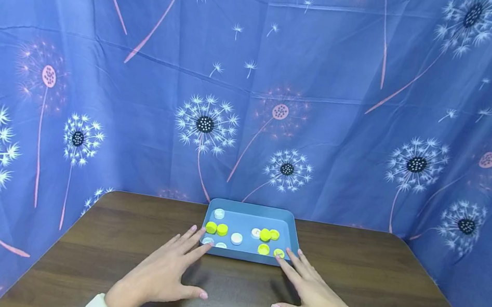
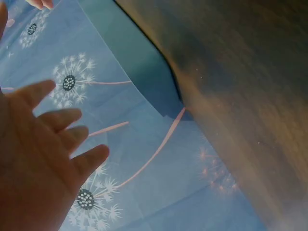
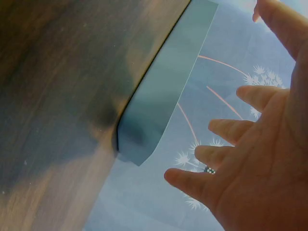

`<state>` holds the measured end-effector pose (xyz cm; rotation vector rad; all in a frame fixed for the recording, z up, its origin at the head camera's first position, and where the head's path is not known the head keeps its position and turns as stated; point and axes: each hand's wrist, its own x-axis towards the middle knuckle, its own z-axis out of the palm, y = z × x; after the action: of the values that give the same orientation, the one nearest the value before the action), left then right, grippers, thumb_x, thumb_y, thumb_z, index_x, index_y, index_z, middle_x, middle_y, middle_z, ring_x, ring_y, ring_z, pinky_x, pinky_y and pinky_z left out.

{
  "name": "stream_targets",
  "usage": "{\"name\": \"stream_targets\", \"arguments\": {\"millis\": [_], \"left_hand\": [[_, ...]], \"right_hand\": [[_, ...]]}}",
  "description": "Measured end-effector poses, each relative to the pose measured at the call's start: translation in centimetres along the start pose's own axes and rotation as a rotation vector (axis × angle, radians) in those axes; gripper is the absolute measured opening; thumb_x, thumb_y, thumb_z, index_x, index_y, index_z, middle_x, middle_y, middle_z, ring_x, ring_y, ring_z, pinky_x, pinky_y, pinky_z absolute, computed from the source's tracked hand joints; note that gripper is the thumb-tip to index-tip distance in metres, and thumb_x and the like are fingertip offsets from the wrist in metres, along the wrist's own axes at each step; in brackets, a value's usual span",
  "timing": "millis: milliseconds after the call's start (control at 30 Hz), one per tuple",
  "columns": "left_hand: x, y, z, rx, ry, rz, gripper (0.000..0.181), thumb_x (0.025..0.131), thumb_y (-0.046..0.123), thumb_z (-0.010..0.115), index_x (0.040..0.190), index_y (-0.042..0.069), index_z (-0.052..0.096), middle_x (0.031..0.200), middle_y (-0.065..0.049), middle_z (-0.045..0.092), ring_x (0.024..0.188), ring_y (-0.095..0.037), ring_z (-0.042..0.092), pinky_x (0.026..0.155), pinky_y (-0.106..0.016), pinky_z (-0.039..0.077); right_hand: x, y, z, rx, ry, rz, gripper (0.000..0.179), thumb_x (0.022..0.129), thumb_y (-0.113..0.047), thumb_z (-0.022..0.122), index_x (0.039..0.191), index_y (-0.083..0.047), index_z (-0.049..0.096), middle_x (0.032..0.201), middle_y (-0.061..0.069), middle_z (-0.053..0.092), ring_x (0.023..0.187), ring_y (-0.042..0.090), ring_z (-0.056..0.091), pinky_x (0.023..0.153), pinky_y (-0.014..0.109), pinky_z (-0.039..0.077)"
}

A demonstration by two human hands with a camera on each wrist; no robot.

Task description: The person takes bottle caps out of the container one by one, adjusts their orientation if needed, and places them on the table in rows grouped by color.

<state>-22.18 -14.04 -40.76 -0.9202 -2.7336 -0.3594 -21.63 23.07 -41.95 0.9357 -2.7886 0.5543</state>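
Blue dandelion-print cloth (image 1: 331, 81) walls in a dark wooden table (image 1: 396, 295).
At the table's far middle sits a blue tray (image 1: 243, 254) holding yellow bottle caps (image 1: 216, 228) and white bottle caps (image 1: 236, 238). Left hand (image 1: 163, 273) and right hand (image 1: 317, 302) lie palm down with fingers straight and spread wide, holding nothing, fingertips at the tray's near corners; whether they touch it is unclear.

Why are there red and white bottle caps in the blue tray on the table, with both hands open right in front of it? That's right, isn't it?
Nearly. The caps are yellow and white, not red, as the head view shows. They lie in the blue tray, with the left hand and right hand open before it.
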Motion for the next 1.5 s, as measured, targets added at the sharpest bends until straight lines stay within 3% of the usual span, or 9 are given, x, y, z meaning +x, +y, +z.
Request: {"name": "stream_targets", "arguments": {"millis": [167,267,400,500,700,867,1067,1233,1500], "left_hand": [[1.1,-0.6,-0.4,0.013,0.166,-0.052,0.076,0.082,0.053,0.075,0.143,0.013,0.053,0.151,-0.01,0.046,0.138,-0.029,0.044,0.102,-0.048,0.045],[2.2,-1.1,-0.6,-0.009,0.285,-0.094,0.055,0.084,0.04,0.078,0.128,0.011,0.063,0.127,-0.004,0.062,0.109,-0.019,0.063,0.086,-0.039,0.054],[3.8,-1.8,-0.3,-0.068,0.377,-0.122,0.028,0.083,0.023,0.081,0.105,0.01,0.071,0.098,0.004,0.064,0.076,-0.007,0.057,0.068,-0.028,0.052],[5.0,-2.3,0.3,-0.067,0.35,-0.125,0.02,0.08,0.016,0.083,0.097,0.011,0.073,0.092,0.007,0.062,0.073,-0.005,0.055,0.067,-0.027,0.051],[6.1,-3.0,1.8,0.015,0.203,-0.154,0.02,0.078,0.015,0.083,0.096,0.01,0.077,0.097,0.005,0.065,0.082,-0.01,0.064,0.073,-0.033,0.054],[6.0,-3.1,2.5,0.006,0.123,-0.159,0.014,0.082,0.006,0.078,0.096,0.007,0.078,0.095,0.001,0.066,0.088,-0.017,0.067,0.079,-0.037,0.055],[5.0,-3.1,3.4,-0.073,0.067,-0.147,0.017,0.081,-0.009,0.067,0.087,0.004,0.076,0.087,-0.001,0.065,0.085,-0.019,0.067,0.078,-0.037,0.056],[4.7,-3.0,3.5,-0.109,0.045,-0.13,0.019,0.08,-0.013,0.066,0.084,0.003,0.076,0.083,0.0,0.063,0.081,-0.016,0.065,0.075,-0.035,0.057],[5.1,-2.9,3.6,-0.075,0.087,-0.038,0.022,0.077,-0.014,0.066,0.076,0.005,0.075,0.075,0.005,0.057,0.068,-0.007,0.05,0.063,-0.026,0.05]], "right_hand": [[0.4,-0.2,-0.6,-0.042,0.042,-0.024,0.085,0.087,-0.061,0.063,0.156,-0.023,0.032,0.162,0.007,0.026,0.146,0.039,0.025,0.103,0.06,0.039],[0.7,-0.3,-1.0,-0.075,0.073,-0.036,0.083,0.088,-0.063,0.062,0.154,-0.017,0.038,0.159,0.007,0.031,0.143,0.034,0.035,0.102,0.054,0.043],[0.9,-0.3,-1.3,-0.068,0.094,-0.02,0.082,0.088,-0.062,0.061,0.152,-0.016,0.04,0.157,0.005,0.035,0.139,0.03,0.041,0.1,0.051,0.045],[1.1,-0.3,-1.4,-0.034,0.103,0.001,0.081,0.087,-0.062,0.062,0.153,-0.019,0.04,0.156,0.002,0.037,0.139,0.027,0.042,0.101,0.051,0.045],[1.3,-0.1,-1.1,-0.01,0.122,0.016,0.079,0.087,-0.058,0.067,0.151,-0.02,0.042,0.153,-0.002,0.041,0.139,0.023,0.042,0.104,0.049,0.043],[1.4,0.2,-0.8,0.002,0.126,0.012,0.075,0.087,-0.052,0.071,0.149,-0.02,0.045,0.152,-0.002,0.043,0.138,0.023,0.043,0.104,0.05,0.043],[1.2,0.5,-0.1,0.025,0.088,-0.006,0.07,0.089,-0.049,0.069,0.147,-0.016,0.048,0.147,0.002,0.049,0.135,0.023,0.047,0.103,0.05,0.044],[1.1,0.5,0.2,0.02,0.077,-0.012,0.066,0.089,-0.044,0.071,0.145,-0.015,0.05,0.145,0.004,0.052,0.134,0.023,0.048,0.103,0.049,0.044],[0.8,1.0,0.2,0.047,0.068,0.03,0.062,0.091,-0.04,0.071,0.143,-0.012,0.053,0.142,0.003,0.056,0.13,0.023,0.052,0.101,0.048,0.045]]}}
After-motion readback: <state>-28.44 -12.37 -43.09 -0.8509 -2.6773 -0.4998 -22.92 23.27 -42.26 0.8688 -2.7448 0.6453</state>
